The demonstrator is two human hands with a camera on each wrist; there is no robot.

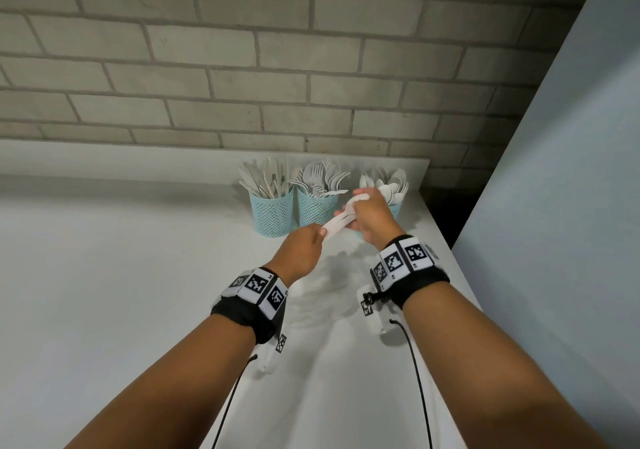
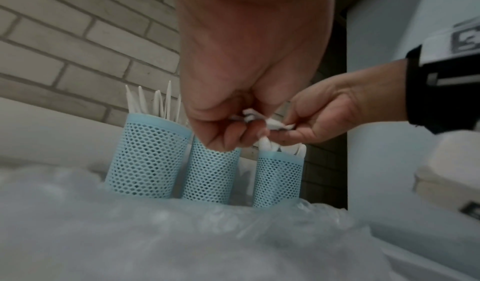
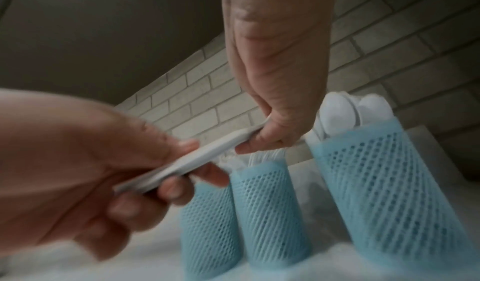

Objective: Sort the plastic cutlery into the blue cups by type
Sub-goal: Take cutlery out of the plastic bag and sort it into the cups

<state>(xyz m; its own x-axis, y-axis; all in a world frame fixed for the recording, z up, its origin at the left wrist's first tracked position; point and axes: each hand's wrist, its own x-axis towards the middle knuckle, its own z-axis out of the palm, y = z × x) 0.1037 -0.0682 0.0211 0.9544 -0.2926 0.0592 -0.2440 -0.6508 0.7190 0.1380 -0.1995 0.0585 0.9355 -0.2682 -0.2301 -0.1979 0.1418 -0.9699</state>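
- A small bundle of white plastic spoons (image 1: 341,221) was held in the air between both hands, just in front of the right blue cup (image 1: 394,210), their handles slanting down toward the left; the bowl ends were mostly hidden under the right hand.
- The right hand (image 1: 372,221) was curled round the upper, bowl end of the bundle, its fingers closed on it, directly in front of the right blue cup.
- The left hand (image 1: 299,251) pinched the lower handle end between thumb and fingers (image 3: 179,191), in front of and left of the right blue cup.
- The right blue cup stood upright and held white spoons (image 1: 389,183), bowls up.
- The middle blue cup (image 1: 317,211) stood just left of the right blue cup and held forks (image 1: 317,176), with a few spoon-like pieces among them.
- The left blue cup (image 1: 272,214) stood furthest from the right blue cup, touching or almost touching the middle one, and held knives (image 1: 265,178).
- All three mesh cups stood in a row on a white counter (image 1: 121,275), against its raised back edge.
- A crumpled clear plastic bag (image 2: 182,234) lay on the counter in front of the right blue cup, below the hands.
- A grey brick wall (image 1: 277,67) rose behind the right blue cup, and a pale panel (image 1: 571,206) stood to its right.
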